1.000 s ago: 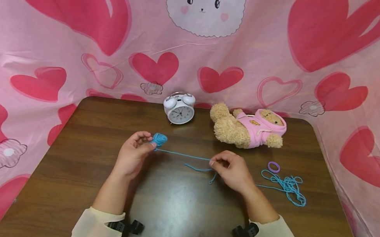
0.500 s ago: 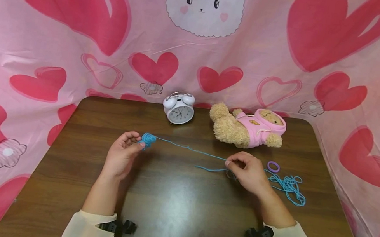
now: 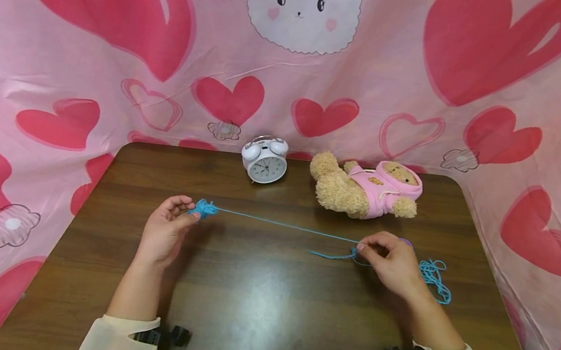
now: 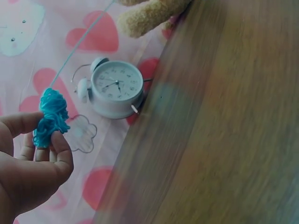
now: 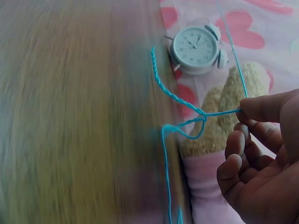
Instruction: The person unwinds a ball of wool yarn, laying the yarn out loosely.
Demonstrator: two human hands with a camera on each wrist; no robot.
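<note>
A small bundle of blue yarn (image 3: 205, 208) is pinched between the thumb and fingers of the left hand (image 3: 163, 237); the left wrist view shows the wound yarn (image 4: 51, 116) upright in the fingertips. From it a strand (image 3: 285, 224) runs taut across to the right hand (image 3: 397, 266), whose thumb and forefinger pinch it. Below those fingertips hangs a loose end (image 3: 328, 256), and in the right wrist view a loop and twisted end (image 5: 173, 95) dangle beside the right hand (image 5: 266, 158). A loose pile of blue yarn (image 3: 436, 280) lies right of the right hand.
A white alarm clock (image 3: 267, 165) stands at the table's back. Right of it lies a teddy bear in a pink hoodie (image 3: 375, 188). A purple ring (image 3: 406, 242) is partly hidden behind the right hand. Heart-patterned cloth hangs behind the brown table (image 3: 254, 310).
Both hands have moved apart, the left hand leftward with the bundle, the right hand rightward. The strand between them is longer, and the right hand now partly covers the ring.
</note>
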